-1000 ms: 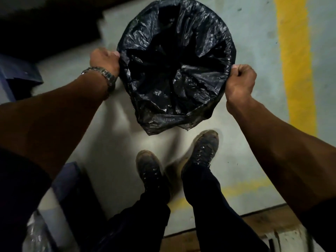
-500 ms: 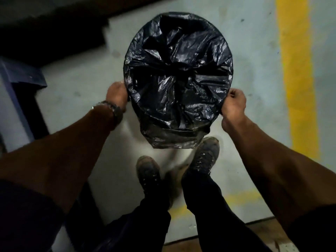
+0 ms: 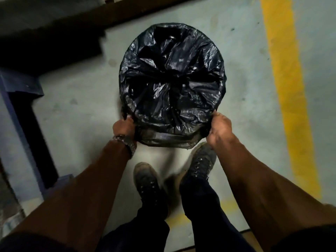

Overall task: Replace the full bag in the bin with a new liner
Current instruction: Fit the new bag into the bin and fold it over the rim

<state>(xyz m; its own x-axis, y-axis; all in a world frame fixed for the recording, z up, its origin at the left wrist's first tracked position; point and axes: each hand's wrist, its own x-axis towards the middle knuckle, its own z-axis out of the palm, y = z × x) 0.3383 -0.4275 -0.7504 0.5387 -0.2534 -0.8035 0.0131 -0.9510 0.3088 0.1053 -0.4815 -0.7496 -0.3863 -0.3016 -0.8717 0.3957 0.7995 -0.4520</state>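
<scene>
While the black liner (image 3: 171, 84) hung open in the air a second ago, it now sits low over the round bin (image 3: 167, 140), its edge pulled down the near side. The left hand (image 3: 124, 127) and right hand (image 3: 220, 125) have both slid nearer, fingers clenched on the plastic. I judge the fitting almost finished. The floor (image 3: 76, 106) is pale concrete with a yellow stripe (image 3: 289, 84) at the right; the room is dim.

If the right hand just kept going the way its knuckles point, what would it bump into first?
The right hand is already gripping the near edge of the crinkled black plastic bin liner, knuckles aimed forward and up the picture. Going straight on, it would press into that liner at once. Depth is hard to judge from overhead.
</scene>
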